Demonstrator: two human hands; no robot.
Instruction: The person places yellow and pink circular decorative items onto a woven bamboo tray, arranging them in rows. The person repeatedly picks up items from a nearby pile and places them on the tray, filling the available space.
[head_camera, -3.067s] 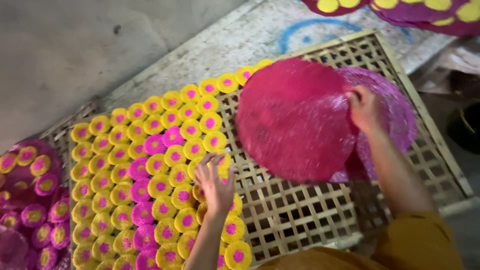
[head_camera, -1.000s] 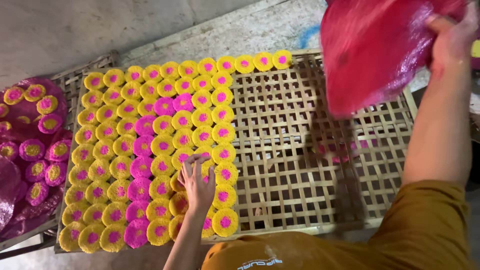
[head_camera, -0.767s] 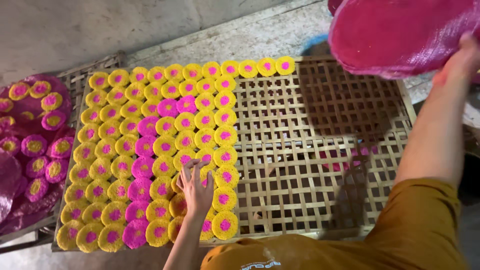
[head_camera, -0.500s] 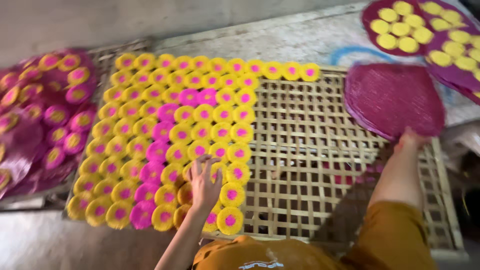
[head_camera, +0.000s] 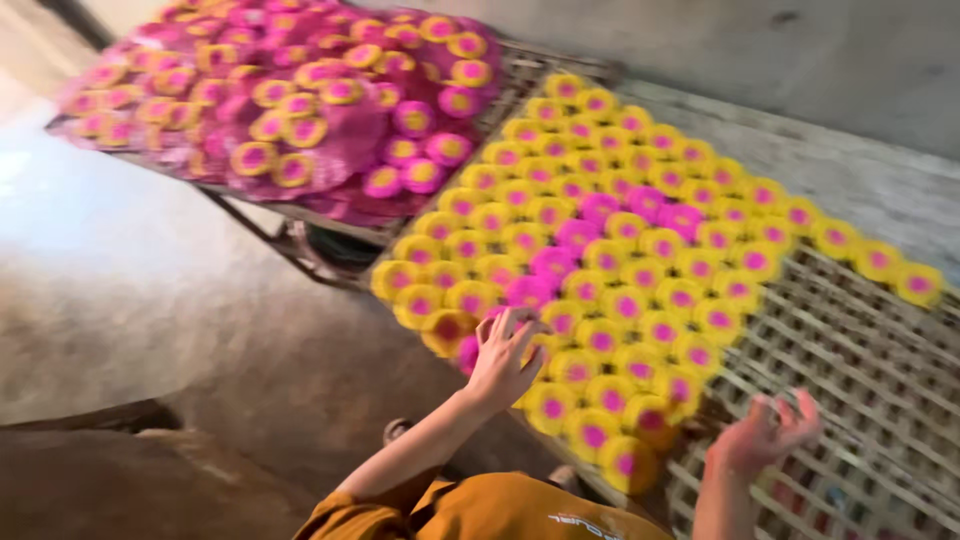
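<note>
Resting on the near edge of the disc layout, left hand (head_camera: 505, 355) has fingers (head_camera: 520, 325) spread and slightly curled, touching the small round yellow discs (head_camera: 610, 270) with pink centres; nothing gripped. Discs are flat, button-like, packed edge to edge in rows, a few all-pink ones mixed through the middle. They lie on a woven bamboo lattice tray (head_camera: 860, 350), open square weave, pale tan strips; the tray's right part is bare. Right hand (head_camera: 765, 440) hovers just above the bare lattice near the last disc column, palm up, fingers loosely open, holding nothing; blurred. Second tray (head_camera: 290, 95) sits at upper left, well apart from both hands, piled with large pink mesh-like round mats carrying more yellow-and-pink discs. Orange sleeve (head_camera: 400, 510) at the bottom edge. Grey concrete floor (head_camera: 150, 300) below, rough, matte.
</note>
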